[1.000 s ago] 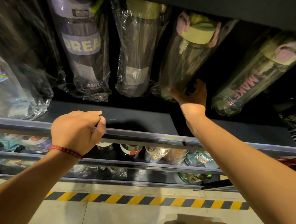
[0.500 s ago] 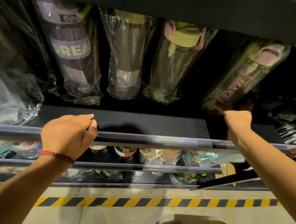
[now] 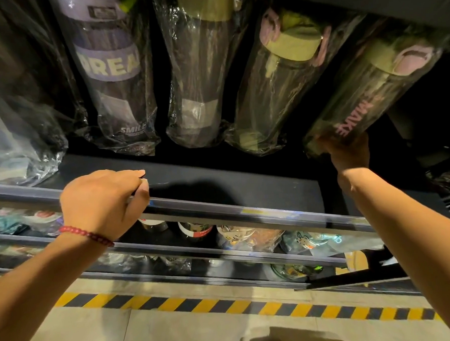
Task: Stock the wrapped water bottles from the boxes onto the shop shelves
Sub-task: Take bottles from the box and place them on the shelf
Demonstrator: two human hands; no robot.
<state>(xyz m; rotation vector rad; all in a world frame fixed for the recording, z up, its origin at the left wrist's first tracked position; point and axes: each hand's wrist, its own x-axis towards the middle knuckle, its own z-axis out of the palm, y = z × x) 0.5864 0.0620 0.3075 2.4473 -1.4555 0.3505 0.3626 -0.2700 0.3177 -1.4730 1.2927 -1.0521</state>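
Four wrapped bottles stood on the dark shelf (image 3: 232, 185); the right hand (image 3: 349, 153) gripped the base of the rightmost, the "MAKE" bottle (image 3: 365, 92), while the left hand (image 3: 103, 200) curled over the shelf rail (image 3: 247, 213).

Four wrapped water bottles (image 3: 200, 75) in a row on the dark shelf (image 3: 232, 183). Green-lidded "MAKE" bottle (image 3: 365, 92) rightmost, tilted, apart from its neighbour.

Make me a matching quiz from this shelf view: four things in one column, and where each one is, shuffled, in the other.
1. wrapped purple DREAM bottle
2. wrapped green MAKE bottle
3. red bead bracelet
4. yellow-and-black floor stripe

a. on the left wrist
b. gripped at its base by the right hand
c. below the shelves
d. on the shelf, above the left hand

Pairs: 1-d, 2-b, 3-a, 4-c
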